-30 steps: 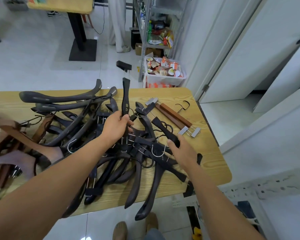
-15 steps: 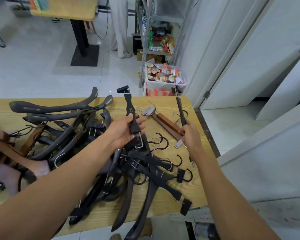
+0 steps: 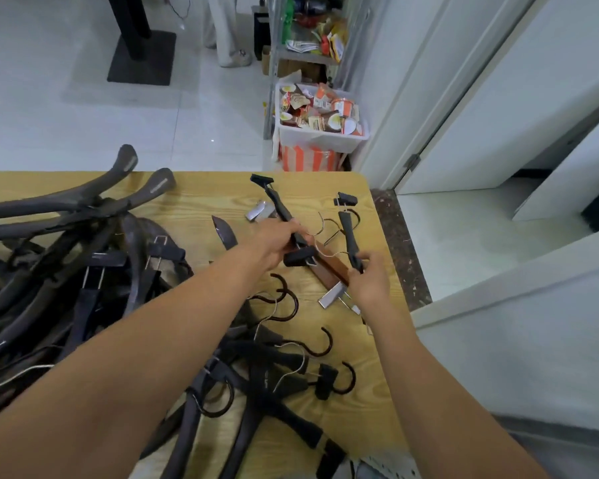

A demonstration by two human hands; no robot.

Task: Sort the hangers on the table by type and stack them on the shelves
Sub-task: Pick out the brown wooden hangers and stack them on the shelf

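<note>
My left hand (image 3: 274, 245) grips a black clip hanger (image 3: 280, 210) by its bar, held above the wooden table (image 3: 201, 198). Just to its right, my right hand (image 3: 369, 281) grips a second black clip hanger (image 3: 348, 229), which points away from me. Both hangers hover over a brown wooden clip hanger (image 3: 329, 269) lying on the table's right side. A large tangled pile of dark hangers (image 3: 83, 271) covers the left half of the table. More black hangers with hooks (image 3: 277, 371) lie near the front edge.
Beyond the table's far edge stands a white bin of snack cups (image 3: 320, 115) by a metal shelf unit (image 3: 308, 39). A black table base (image 3: 140, 57) sits on the tiled floor at the back. White doors (image 3: 498, 108) are to the right.
Both hands have moved right and away from me, each lifting a black clip hanger out of the pile. The two hangers now sit close together over the brown hanger.
</note>
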